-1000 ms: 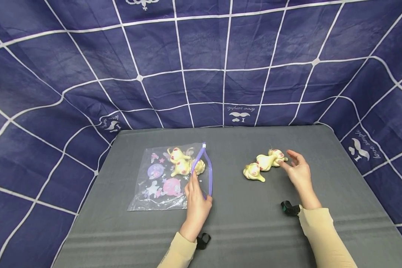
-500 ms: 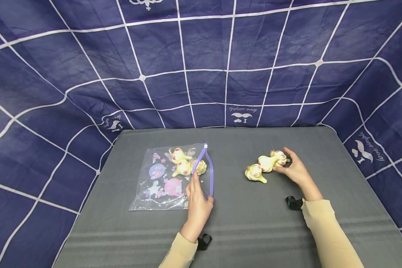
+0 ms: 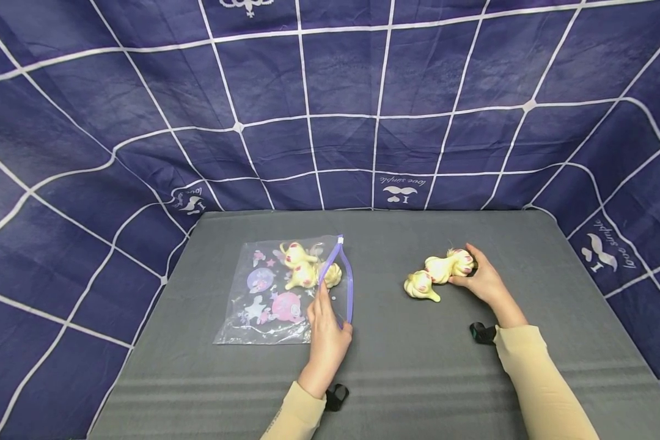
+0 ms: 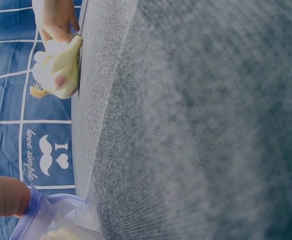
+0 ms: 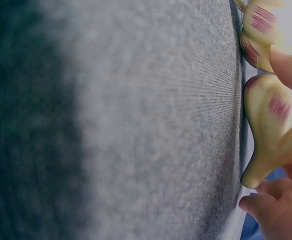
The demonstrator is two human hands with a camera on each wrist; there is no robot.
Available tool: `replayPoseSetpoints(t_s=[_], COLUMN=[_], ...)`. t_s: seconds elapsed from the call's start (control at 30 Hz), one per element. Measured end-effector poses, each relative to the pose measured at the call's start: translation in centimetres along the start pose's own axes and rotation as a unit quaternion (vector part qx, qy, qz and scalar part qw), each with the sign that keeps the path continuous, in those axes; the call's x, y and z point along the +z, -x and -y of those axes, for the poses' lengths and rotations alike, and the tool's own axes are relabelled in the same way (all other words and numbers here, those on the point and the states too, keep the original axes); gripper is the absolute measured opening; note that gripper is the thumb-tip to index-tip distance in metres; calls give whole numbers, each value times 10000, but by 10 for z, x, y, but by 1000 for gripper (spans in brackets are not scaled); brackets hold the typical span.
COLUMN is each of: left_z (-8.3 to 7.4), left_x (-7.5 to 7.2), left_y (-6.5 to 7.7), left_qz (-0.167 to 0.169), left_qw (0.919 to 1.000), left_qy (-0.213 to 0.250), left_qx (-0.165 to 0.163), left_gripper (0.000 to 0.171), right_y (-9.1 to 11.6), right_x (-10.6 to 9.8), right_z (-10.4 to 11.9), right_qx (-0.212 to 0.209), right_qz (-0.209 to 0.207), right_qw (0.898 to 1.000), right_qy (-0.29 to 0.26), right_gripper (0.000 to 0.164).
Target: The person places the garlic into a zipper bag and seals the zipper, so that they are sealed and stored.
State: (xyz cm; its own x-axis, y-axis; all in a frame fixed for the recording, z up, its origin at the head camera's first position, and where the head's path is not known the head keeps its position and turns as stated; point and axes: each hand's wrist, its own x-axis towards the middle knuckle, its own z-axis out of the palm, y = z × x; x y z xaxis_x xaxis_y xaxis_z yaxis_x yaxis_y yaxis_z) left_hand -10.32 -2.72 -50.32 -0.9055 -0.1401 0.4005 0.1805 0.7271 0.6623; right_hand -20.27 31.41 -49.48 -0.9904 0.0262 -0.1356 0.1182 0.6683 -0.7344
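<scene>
A clear zip bag (image 3: 286,305) with pink and purple prints and a purple slider edge lies on the left of the table. Several garlic bulbs (image 3: 302,275) show inside it. My left hand (image 3: 328,336) holds the bag's mouth at the near end, where the two purple strips part. To the right, three garlic bulbs touch in a slanting row: a left one (image 3: 419,285), a middle one (image 3: 439,269) and a right one (image 3: 462,263). My right hand (image 3: 485,282) grips the right bulb, thumb on the near side; in the right wrist view its fingers (image 5: 281,200) lie by a stem.
A grey cloth covers the table (image 3: 385,366). Dark blue curtain (image 3: 341,146) with white lines hangs behind it and at both sides. Black wrist devices (image 3: 337,397) sit at both sleeves. Grey tabletop lies between the bag and the loose bulbs.
My right hand has moved in around the rightmost bulb and its fingers have closed on it. My left hand stays on the bag's mouth. The head view has shifted slightly.
</scene>
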Motion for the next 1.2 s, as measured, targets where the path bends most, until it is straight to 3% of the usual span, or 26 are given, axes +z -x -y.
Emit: replayPoseSetpoints(t_s=[0.23, 0.47, 0.67, 0.87, 1.2], left_z=[0, -1, -2, -2, -3], left_x=[-1, -2, -3, -3, -4], left_y=[-1, -1, -1, -3, -3], left_qz=[346, 357, 338, 314, 352], left_qw=[9989, 9987, 9989, 9990, 9987], left_qy=[49, 161, 144, 98, 157], left_qx=[-308, -332, -303, -299, -326], left_gripper=[101, 101, 101, 101, 101], right_y=[-1, 8, 17, 27, 43], right_x=[1, 0, -4, -11, -12], right_z=[0, 1, 5, 23, 77], right_qx=[20, 181, 489, 537, -144], right_qz=[-173, -447, -629, -963, -876], right_qw=[9998, 9985, 9968, 9932, 9898], right_qy=[104, 270, -5, -380, -1113], right_gripper=[93, 88, 91, 92, 84])
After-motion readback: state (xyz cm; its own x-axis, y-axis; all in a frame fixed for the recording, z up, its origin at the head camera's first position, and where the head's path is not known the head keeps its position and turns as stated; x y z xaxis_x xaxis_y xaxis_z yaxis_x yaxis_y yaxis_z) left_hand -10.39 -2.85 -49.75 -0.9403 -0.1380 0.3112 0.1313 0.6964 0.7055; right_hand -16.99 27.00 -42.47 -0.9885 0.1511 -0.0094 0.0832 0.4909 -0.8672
